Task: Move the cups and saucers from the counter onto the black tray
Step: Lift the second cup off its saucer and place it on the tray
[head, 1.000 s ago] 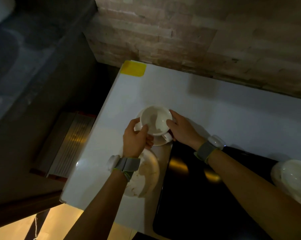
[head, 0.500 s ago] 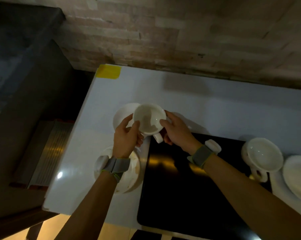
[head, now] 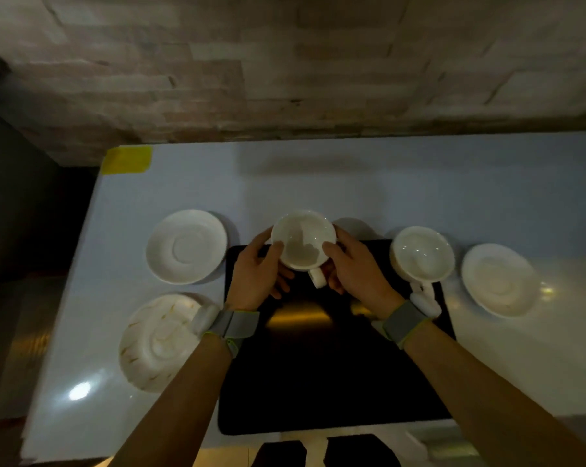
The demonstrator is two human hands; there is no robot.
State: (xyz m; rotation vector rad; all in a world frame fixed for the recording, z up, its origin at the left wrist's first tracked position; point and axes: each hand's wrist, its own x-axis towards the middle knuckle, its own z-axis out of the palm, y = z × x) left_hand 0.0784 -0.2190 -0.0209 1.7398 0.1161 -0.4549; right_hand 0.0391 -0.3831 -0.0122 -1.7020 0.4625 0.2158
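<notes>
I hold a white cup point(head: 303, 239) in both hands above the far edge of the black tray point(head: 332, 372). My left hand point(head: 256, 276) grips its left side and my right hand point(head: 355, 271) its right side, with the handle pointing toward me. A second white cup point(head: 422, 254) stands at the tray's far right corner. One white saucer point(head: 186, 246) lies on the counter left of the tray. Another white saucer point(head: 498, 279) lies to the right of it.
A marbled white plate point(head: 156, 343) sits on the white counter point(head: 318, 187) at the near left, partly under my left wrist. Yellow tape point(head: 127, 160) marks the counter's far left corner. A brick wall runs behind, and the counter drops off at the left.
Both hands carried the cup rightward off its saucer to above the tray's far edge. My view swung right, bringing the second cup and right saucer fully into sight.
</notes>
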